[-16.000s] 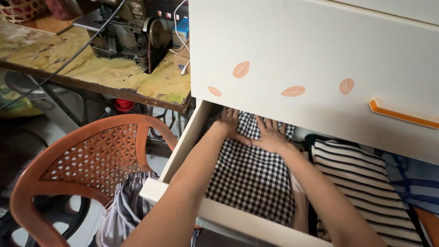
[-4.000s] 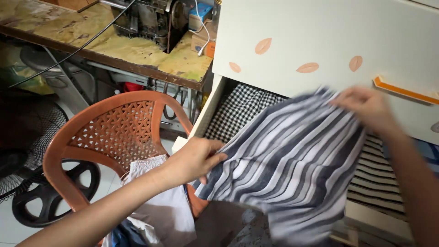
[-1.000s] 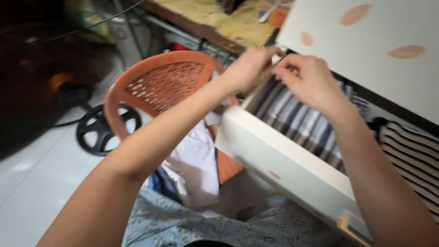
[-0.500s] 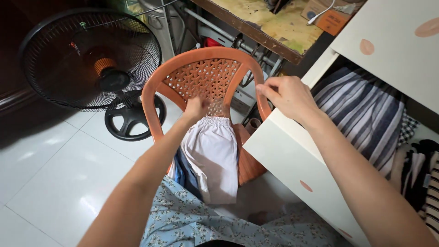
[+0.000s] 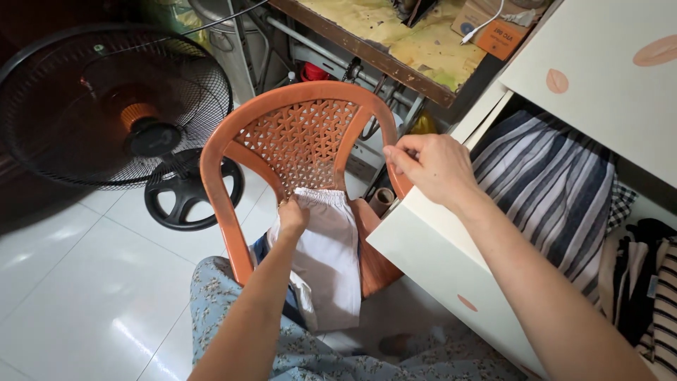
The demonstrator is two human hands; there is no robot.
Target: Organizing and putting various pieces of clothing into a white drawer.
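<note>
My left hand (image 5: 293,216) grips the elastic waistband of white shorts (image 5: 330,254) that lie on the seat of an orange plastic chair (image 5: 240,134). My right hand (image 5: 431,168) hovers over the front corner of an open white drawer (image 5: 437,264), fingers loosely curled and holding nothing. Inside the drawer lies a folded grey-and-white striped garment (image 5: 550,187), on top of a black-and-white checked cloth (image 5: 620,204). More dark clothes sit under the white shorts on the chair.
A black floor fan (image 5: 120,113) stands on the white tiled floor to the left. A worn wooden table (image 5: 395,49) with a small cardboard box is behind the chair. More striped clothes (image 5: 659,303) fill the drawer's right side. My blue floral-clothed legs (image 5: 296,353) are below.
The striped garment was unfolded, then laid in the drawer over the checked cloth. In the last half second my left hand came down from the chair back onto the white shorts' waistband.
</note>
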